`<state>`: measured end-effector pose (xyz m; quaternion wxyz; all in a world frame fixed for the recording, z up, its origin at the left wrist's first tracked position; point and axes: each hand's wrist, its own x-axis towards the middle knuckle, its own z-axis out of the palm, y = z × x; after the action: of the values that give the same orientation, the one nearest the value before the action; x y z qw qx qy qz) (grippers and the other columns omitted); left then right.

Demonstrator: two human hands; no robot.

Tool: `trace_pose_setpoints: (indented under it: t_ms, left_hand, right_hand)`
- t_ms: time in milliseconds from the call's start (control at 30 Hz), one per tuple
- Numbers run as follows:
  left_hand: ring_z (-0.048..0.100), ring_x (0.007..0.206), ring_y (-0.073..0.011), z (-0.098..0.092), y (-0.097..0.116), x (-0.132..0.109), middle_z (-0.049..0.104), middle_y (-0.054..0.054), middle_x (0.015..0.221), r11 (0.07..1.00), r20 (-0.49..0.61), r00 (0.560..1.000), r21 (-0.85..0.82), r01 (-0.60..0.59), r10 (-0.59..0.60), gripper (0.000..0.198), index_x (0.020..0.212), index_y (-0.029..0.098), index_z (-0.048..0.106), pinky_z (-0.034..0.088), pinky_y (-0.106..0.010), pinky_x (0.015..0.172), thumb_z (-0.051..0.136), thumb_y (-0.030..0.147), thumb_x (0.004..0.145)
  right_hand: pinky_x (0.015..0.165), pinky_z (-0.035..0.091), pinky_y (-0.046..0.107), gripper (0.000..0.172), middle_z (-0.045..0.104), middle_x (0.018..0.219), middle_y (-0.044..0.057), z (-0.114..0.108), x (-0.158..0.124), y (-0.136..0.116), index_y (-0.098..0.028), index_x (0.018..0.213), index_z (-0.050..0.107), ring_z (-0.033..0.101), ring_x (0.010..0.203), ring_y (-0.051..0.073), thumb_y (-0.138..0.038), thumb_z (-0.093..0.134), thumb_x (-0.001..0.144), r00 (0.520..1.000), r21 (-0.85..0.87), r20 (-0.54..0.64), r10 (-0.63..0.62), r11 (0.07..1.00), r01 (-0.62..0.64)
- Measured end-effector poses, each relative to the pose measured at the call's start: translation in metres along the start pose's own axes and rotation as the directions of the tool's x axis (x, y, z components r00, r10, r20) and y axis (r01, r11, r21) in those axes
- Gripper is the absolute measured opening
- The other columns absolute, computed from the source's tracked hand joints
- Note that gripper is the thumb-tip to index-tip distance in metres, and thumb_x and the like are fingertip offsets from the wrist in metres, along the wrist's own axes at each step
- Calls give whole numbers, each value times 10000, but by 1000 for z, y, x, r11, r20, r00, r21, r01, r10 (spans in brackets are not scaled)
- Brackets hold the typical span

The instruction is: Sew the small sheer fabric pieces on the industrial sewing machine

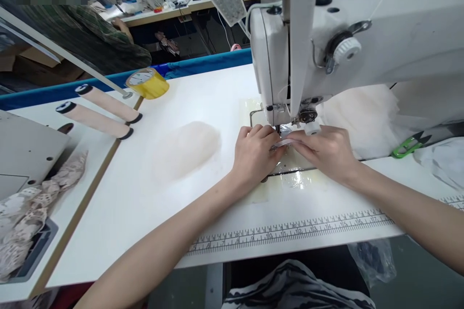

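Note:
Both hands meet at the needle area of a white sewing machine. My left hand is closed, its fingertips pinching one end of a narrow whitish fabric strip just in front of the presser foot. From the other side my right hand pinches the same strip between thumb and fingers. The needle and the strip's far end are partly hidden behind the fingers. On the table left of my hands lies a sheer cream fabric piece. More sheer white fabric is heaped under the machine arm.
Green thread snips lie right of my right hand. A yellow tape roll and two thread cones are at the left back. Lace fills a tray on the left. A ruler strip lines the front edge. Another person sits behind.

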<state>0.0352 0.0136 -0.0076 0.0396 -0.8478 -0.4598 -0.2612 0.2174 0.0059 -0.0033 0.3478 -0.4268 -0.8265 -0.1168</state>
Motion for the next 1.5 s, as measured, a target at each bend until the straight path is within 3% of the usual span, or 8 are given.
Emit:
trace_pose_setpoints:
  t_ms: [200, 333, 467, 800, 933, 1133, 1300, 1500]
  left_hand:
    - [600, 821, -175, -16, 0, -5, 721, 17, 898, 997, 7, 998, -19, -70, 70, 159, 835, 235, 702, 380, -354, 762, 551, 211, 879]
    - [592, 816, -175, -19, 0, -6, 718, 13, 901, 999, 3, 999, -34, -32, 32, 163, 861, 240, 709, 388, -350, 745, 565, 165, 859]
    - [580, 813, -173, -15, -3, -5, 694, -3, 910, 994, 47, 999, -109, -7, 12, 122, 827, 232, 713, 391, -324, 695, 600, 195, 852]
    - [568, 881, -179, -20, -18, -4, 644, -37, 994, 963, 185, 972, -252, -97, 146, 190, 906, 224, 712, 407, -350, 767, 522, 237, 910]
    - [560, 925, -194, -21, -17, -11, 638, -57, 1031, 967, 149, 964, -163, -195, 220, 190, 913, 213, 708, 419, -357, 779, 518, 224, 909]
    - [560, 979, -218, -21, -6, -26, 667, -59, 1062, 924, 44, 931, 110, -366, 364, 226, 1086, 194, 653, 442, -359, 807, 518, 176, 907]
    - [556, 1095, -219, -28, 3, -35, 639, -68, 1213, 901, 100, 921, 192, -389, 377, 299, 1187, 157, 601, 412, -368, 892, 526, 129, 898]
    - [482, 1259, -260, -33, 6, -40, 625, -112, 1240, 918, 203, 927, 184, -351, 314, 308, 1217, 155, 596, 400, -393, 944, 511, 233, 931]
  right_hand:
    - [486, 326, 224, 313, 524, 426, -42, -1, -1, -1, -234, 805, 743, 466, 439, 95, -344, 484, 942, 1000, -16, -8, -30, 999, 30]
    - [497, 333, 220, 288, 550, 459, -45, -2, -1, 0, -234, 828, 736, 471, 448, 91, -318, 485, 941, 999, -6, -1, -41, 999, 41]
    - [498, 320, 219, 257, 594, 525, -43, -2, 0, 0, -243, 867, 727, 489, 479, 91, -279, 482, 938, 998, 22, 14, -62, 998, 61]
    - [474, 326, 235, 220, 610, 543, -58, 2, -3, -1, -223, 856, 699, 493, 455, 87, -302, 509, 935, 997, 18, 57, -46, 999, 45]
    - [516, 388, 234, 187, 665, 642, -46, -2, -5, -2, -206, 877, 686, 574, 542, 93, -251, 513, 933, 990, 83, 117, -84, 994, 74]
    - [800, 513, 307, 174, 726, 952, 26, -12, -8, -7, -173, 833, 684, 663, 886, 175, -141, 523, 891, 952, 94, 190, -241, 969, 227]
    - [984, 479, 363, 195, 713, 1052, 70, -11, -14, -9, -140, 876, 680, 627, 1062, 192, -49, 509, 861, 933, 39, 213, -289, 957, 288]
    - [937, 529, 372, 227, 705, 1071, 104, -13, -15, -12, -104, 934, 687, 652, 1016, 207, -10, 497, 851, 914, 10, 232, -334, 940, 341]
